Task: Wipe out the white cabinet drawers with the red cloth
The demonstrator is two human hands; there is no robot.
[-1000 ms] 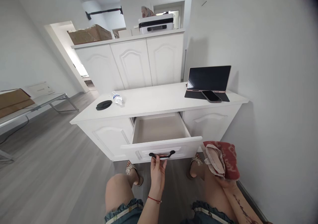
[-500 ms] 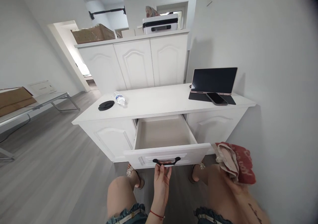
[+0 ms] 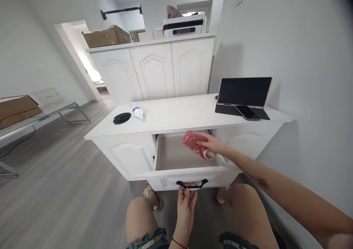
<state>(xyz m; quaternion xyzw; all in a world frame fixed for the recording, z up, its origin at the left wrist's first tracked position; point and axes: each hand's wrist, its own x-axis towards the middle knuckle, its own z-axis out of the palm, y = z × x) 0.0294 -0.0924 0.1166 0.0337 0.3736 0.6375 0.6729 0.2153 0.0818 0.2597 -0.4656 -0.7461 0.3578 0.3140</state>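
Below the white desk, an open drawer [image 3: 169, 153] is pulled out toward me, its pale bottom bare. My left hand [image 3: 185, 205] has its fingers hooked on the black handle [image 3: 192, 186] at the drawer's front. Over the drawer's right half, my right hand [image 3: 211, 144] grips a folded red cloth [image 3: 192, 140] with a pale patch at its lower end. The cloth is slightly blurred, and I cannot tell whether it touches the drawer bottom.
On the desktop [image 3: 176, 114] are a round black object [image 3: 121, 118], a clear plastic bottle [image 3: 137, 110] lying down, a tablet [image 3: 245, 91] on a stand and a phone [image 3: 247, 113]. A wall [image 3: 311, 76] rises at the right. My knees flank the drawer.
My right hand has carried the red cloth from beside my right knee, leftward and up, to over the drawer. The left hand stays on the handle. The view has shifted slightly.
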